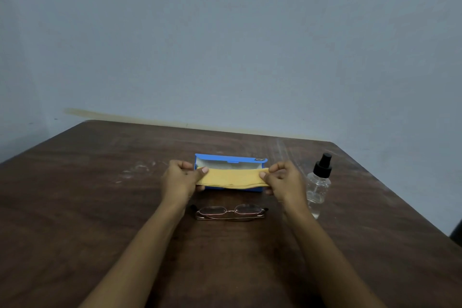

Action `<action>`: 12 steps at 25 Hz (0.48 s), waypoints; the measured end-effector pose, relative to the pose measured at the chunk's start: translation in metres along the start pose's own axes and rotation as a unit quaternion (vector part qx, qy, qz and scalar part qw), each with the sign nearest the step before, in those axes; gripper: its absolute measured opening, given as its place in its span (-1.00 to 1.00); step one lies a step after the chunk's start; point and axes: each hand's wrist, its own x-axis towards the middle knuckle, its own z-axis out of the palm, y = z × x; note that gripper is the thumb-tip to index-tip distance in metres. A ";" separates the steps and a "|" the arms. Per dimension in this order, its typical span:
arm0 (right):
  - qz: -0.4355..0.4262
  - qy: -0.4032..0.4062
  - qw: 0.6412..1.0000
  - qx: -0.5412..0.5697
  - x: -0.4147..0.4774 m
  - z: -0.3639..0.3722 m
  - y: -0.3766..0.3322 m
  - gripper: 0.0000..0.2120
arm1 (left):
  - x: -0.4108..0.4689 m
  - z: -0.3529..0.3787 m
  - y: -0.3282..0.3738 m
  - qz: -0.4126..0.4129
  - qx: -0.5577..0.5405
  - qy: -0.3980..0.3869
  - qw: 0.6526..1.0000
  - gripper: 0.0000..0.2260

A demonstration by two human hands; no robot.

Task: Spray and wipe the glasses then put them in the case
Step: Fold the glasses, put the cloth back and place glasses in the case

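The left hand (180, 179), just left of centre in the frame, pinches one end of a yellow cloth (233, 177) between thumb and fingers, the thumb lying on top of the fabric. Pinching an end rather than bunching the middle keeps the cloth flat, which looks like readying it for wiping or folding; which of the two cannot be told.

The cloth runs as a taut band across the centre of the frame, directly in front of the blue case (231, 161). The case stands open behind it, its pale lining showing above the fabric, so its mouth is already free to receive what comes later. Whether the cloth touches the case or hangs just above it is unclear.

Below the cloth, lower centre, the glasses (231, 211) lie on the brown table (87, 195) with their arms folded, lenses facing the person, near both hands but touched by neither.

The right hand (281, 179) is closed on the cloth's other end, fingertips clamped over the edge, mirroring its partner.

At centre right stands the spray bottle (318, 182), clear with a black pump top, upright just beside the right wrist, within easy reach for spraying.
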 end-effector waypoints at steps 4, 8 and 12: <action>0.003 -0.014 1.000 0.022 0.003 0.001 0.002 -0.75 | 0.000 -0.001 0.000 0.036 0.018 -0.002 0.999 -0.79; 0.009 -0.007 0.999 0.050 0.004 0.001 0.003 -0.78 | -0.003 0.000 0.006 0.007 0.021 -0.055 0.998 -0.93; 0.022 0.002 0.999 0.042 0.006 0.006 0.009 -0.87 | -0.003 0.002 0.005 0.065 0.141 -0.016 0.988 -0.80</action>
